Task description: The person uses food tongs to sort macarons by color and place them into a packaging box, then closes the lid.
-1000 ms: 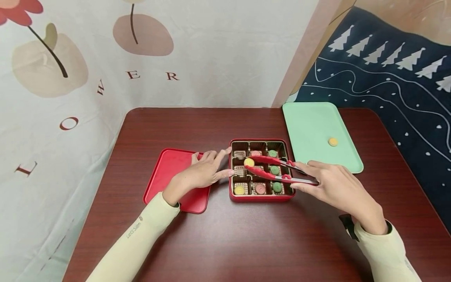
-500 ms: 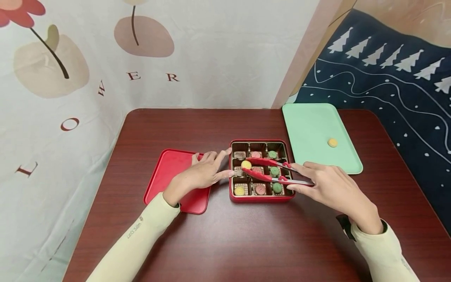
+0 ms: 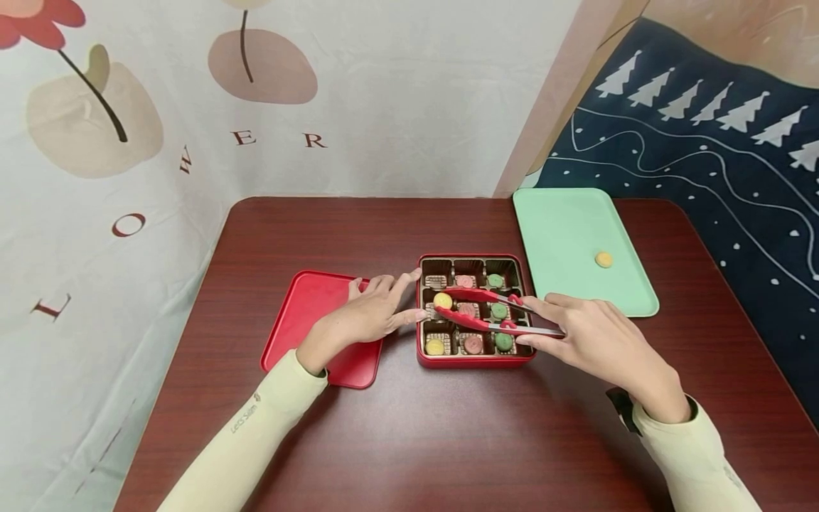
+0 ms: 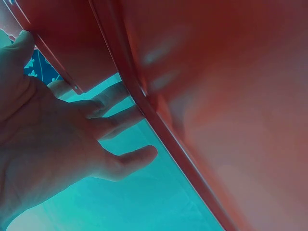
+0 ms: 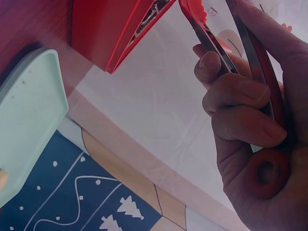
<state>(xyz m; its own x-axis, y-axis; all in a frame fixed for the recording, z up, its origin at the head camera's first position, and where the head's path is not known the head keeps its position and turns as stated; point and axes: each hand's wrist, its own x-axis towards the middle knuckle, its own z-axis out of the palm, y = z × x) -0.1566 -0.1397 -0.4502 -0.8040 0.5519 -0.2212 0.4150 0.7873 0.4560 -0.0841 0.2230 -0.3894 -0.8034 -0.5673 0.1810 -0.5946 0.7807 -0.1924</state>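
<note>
My right hand [image 3: 591, 338] grips red-tipped metal tongs [image 3: 470, 319], with the fingers curled round the handle in the right wrist view. A yellow macaron [image 3: 442, 301] sits between the tong tips, over the left middle compartment of a red box [image 3: 476, 363]. Inside are pink macarons [image 3: 473, 344] down the middle column, green macarons [image 3: 503, 341] down the right, and another yellow macaron [image 3: 434, 347] at the front left. My left hand [image 3: 371, 313] spreads its fingers over a red lid [image 3: 307, 306], thumb and index fingertips at the box's left wall.
A mint-green tray [image 3: 563, 227] lies at the back right, bearing one yellow macaron [image 3: 603, 259]. The brown table [image 3: 409, 441] meets a white printed cloth [image 3: 409, 107] behind and a dark blue tree-patterned cloth [image 3: 704, 171] to the right.
The right hand has moved slightly left, taking the tongs and yellow macaron from near the middle column to over the left middle compartment. The left hand has kept its place.
</note>
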